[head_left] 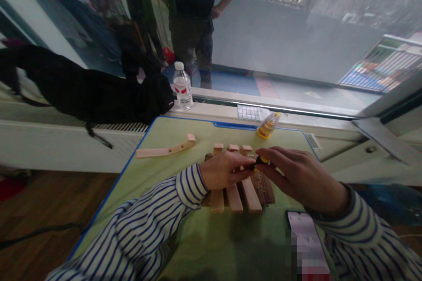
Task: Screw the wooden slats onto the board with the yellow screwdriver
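Note:
My right hand pinches a small black-and-yellow object between thumb and fingertips; its exact kind is too small to make out. From the other side my left hand closes its fingertips on the dark end of the same object. Both hands are above several pale wooden strips, which lie side by side across a brown, rough-grained wooden piece. Each strip has a small block at its far end. My left hand covers part of the strips.
On the green, blue-edged table, a separate jointed wooden strip lies at left. A yellow-capped bottle stands at the back, and a phone lies at right. Beyond are a water bottle, black bag and window with people visible.

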Motion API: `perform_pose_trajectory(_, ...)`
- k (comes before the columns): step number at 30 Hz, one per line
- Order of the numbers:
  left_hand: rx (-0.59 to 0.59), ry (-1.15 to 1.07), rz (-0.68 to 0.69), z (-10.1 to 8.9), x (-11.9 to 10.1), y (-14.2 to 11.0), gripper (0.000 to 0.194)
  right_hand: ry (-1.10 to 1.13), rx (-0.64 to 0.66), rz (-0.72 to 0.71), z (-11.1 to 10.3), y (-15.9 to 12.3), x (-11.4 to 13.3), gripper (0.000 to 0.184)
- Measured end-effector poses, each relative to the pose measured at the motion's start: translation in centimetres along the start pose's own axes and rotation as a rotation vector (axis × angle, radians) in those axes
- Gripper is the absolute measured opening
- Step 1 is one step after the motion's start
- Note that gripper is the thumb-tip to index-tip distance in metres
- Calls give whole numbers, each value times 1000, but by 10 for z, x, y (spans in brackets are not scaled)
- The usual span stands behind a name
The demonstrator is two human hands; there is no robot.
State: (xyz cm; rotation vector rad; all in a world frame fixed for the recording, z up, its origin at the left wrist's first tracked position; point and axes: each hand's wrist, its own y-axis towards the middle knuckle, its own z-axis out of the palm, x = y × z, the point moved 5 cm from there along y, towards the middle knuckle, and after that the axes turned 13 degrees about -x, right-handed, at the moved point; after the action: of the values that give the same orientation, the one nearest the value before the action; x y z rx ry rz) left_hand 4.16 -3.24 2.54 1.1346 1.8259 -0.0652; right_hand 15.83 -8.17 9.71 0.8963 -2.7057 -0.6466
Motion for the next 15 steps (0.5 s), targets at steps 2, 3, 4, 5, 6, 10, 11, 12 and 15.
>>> perform_pose_trajectory(2,3,-9,7,-1,-1,0,17,6,-21,2,1,-2,-1,25)
perform_pose_trajectory(3,1,-11,11,-1,-2,0,17,9,-26,3,2,-3,-1,25)
perform_pose_trajectory(4,-4,-11,15,-1,-3,1,17,11,-28,5,3,-3,-2,26)
perform_pose_trajectory(5,-12,-11,16,-2,-3,1,17,14,-24,8,4,-4,-2,26)
perform_pose_trajectory(6,-23,-11,14,-2,-3,1,17,16,-19,14,5,-4,-3,26)
perform_pose_trajectory(10,-76,-31,-21,-2,-1,2,20,18,-1,32,5,-2,-3,26)
perform_pose_trajectory(11,-87,-40,-34,-2,0,1,20,19,1,34,5,-2,-3,27)
perform_pose_trajectory(12,-97,-46,-49,-2,1,1,21,20,3,36,4,-2,-3,27)
perform_pose_trajectory(15,-110,-36,-101,-1,6,0,23,22,18,37,3,-1,-2,30)
